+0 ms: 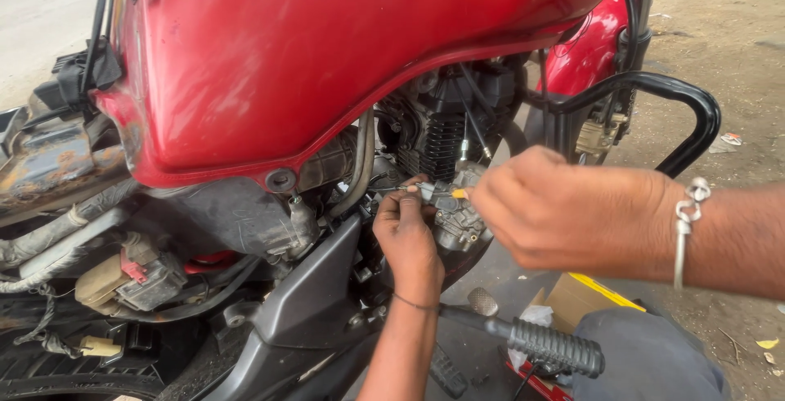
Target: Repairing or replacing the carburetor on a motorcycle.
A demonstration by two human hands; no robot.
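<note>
— What's over on the far left?

— Rusty metal parts and a tan connector block [110, 280] with loose cables, packed tight under the red fuel tank [327, 49]. The tank's lower edge runs diagonally up to the right, so there's hardly any room beneath it.

— And the hands?

— The left hand [406, 241] comes up from below, between the dark grey side panel [315, 286] and the engine. Its fingers are curled, pinching the shaft of a small screwdriver [441, 193] right at the carburetor [459, 217]. The carburetor sits in the narrow gap just under the tank's edge, beside the black cooling fins [441, 143].

— The other one?

— The right hand [564, 209] reaches in from the right, clenched around the screwdriver's yellow handle end, a silver bracelet [687, 225] on the wrist. Behind it a black crash guard tube [679, 107] bends outward, with open dirt ground beyond.

— Any boxes?

— A cardboard box [576, 295] with a yellow edge lies low on the ground, past the ribbed footpeg [556, 348]. Something white shows at its opening; I can't tell what it is.
</note>
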